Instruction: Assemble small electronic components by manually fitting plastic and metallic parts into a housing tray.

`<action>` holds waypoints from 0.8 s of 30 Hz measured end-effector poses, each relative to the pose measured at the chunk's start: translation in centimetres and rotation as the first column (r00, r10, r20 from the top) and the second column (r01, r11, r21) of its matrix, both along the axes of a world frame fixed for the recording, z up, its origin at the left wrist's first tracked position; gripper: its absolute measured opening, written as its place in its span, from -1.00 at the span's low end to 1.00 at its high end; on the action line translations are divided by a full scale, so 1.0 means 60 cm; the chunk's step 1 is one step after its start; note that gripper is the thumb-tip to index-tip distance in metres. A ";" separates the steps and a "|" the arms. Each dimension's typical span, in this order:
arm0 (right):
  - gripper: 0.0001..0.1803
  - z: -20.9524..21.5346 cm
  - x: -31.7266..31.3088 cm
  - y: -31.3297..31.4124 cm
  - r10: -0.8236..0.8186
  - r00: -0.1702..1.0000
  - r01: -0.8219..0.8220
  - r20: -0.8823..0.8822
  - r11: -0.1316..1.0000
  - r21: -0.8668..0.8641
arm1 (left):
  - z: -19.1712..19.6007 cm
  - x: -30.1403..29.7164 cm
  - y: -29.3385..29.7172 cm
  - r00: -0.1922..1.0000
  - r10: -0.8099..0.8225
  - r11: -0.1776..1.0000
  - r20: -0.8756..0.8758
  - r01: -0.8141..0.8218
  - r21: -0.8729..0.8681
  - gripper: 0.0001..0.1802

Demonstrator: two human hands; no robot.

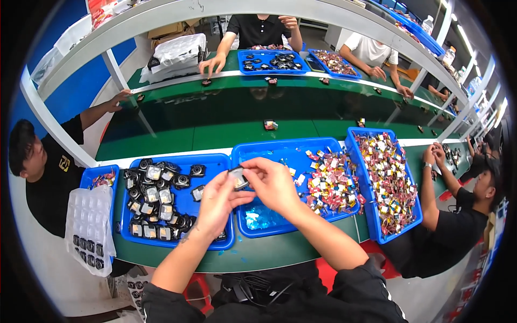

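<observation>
Both my hands meet above the gap between two blue trays. They hold a small black camera (238, 178) with a pale rectangular face turned up. My left hand (218, 195) grips its near left side, fingers closed. My right hand (273, 185) pinches its upper right edge with thumb and fingers. Below my left hand, the left blue tray (125, 226) holds many similar black cameras (152, 195), some with round lenses showing. Under my right hand is the middle blue tray (253, 232), with bits of blue film and a heap of small wired parts (331, 180) in white, yellow and red.
A right-hand blue tray (383, 237) is heaped with more wired parts. Beyond runs a green conveyor belt (215, 126) carrying scattered small devices (270, 125). A clear moulded tray (89, 215) stands at far left. A white frame (161, 19) crosses overhead. Other people work around the belt.
</observation>
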State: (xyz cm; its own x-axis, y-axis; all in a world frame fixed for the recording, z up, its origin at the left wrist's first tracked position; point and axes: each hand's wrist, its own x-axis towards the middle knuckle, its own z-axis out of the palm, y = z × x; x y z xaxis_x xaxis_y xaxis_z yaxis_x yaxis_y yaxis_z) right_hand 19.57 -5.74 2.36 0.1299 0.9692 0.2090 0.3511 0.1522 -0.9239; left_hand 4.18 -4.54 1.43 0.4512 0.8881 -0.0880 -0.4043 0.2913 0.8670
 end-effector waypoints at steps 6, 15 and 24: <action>-0.79 -0.025 0.191 -0.037 -0.240 0.516 0.184 0.823 0.969 0.167 | -0.008 0.021 0.013 0.999 -0.045 0.996 -0.018 0.043 -0.075 -0.82; -0.94 0.004 0.188 -0.069 -0.195 0.851 0.219 0.488 0.976 0.008 | -0.015 0.020 0.014 0.986 -0.100 0.992 -0.131 0.108 0.060 -0.57; -0.90 0.053 0.074 -0.091 0.082 0.993 -0.087 -0.089 0.994 -0.061 | -0.016 0.018 -0.013 0.861 -0.012 0.802 -0.508 0.311 0.510 -0.82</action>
State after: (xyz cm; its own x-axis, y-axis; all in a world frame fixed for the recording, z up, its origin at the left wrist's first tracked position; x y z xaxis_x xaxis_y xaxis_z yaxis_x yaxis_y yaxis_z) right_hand 23.99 -11.23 5.52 0.0616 0.9886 0.1371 0.2583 0.1168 -0.9590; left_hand 5.27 -5.34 0.49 0.6298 0.7595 0.1625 0.0904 -0.2795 0.9559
